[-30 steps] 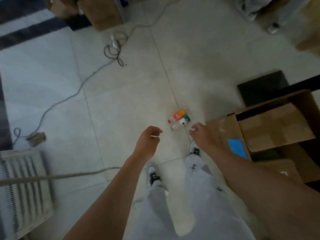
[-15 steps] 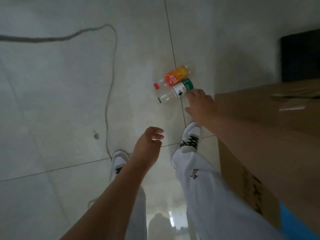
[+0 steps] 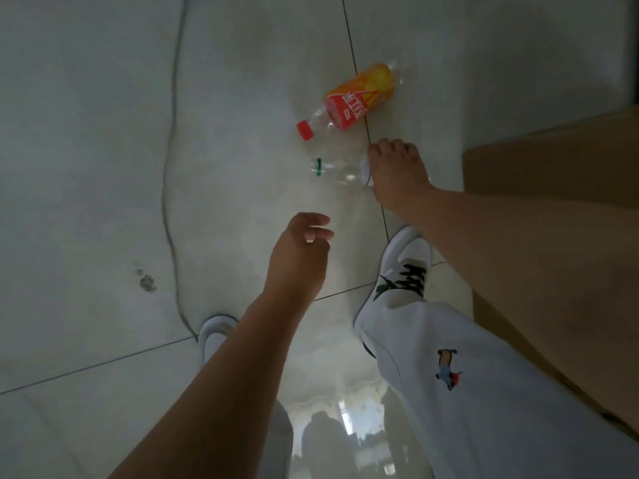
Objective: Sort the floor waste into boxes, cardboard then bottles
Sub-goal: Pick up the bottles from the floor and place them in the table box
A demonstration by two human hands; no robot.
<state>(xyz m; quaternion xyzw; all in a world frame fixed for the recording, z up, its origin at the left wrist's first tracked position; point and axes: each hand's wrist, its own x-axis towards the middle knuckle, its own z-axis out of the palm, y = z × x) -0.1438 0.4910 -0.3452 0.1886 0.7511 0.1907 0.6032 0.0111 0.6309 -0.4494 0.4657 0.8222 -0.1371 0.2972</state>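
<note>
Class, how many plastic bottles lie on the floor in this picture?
2. The orange-labelled bottle lies farther out; the clear bottle lies nearer, gripped by the right hand. The cardboard box might hide others.

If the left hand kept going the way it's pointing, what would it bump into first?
The left hand would likely meet the clear bottle first, which the right hand grips; depth is unclear.

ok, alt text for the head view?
The right hand grips a clear bottle lying on the tiled floor, near an orange-labelled bottle. The left hand hangs empty, loosely curled; a cardboard box stands at right.
</note>
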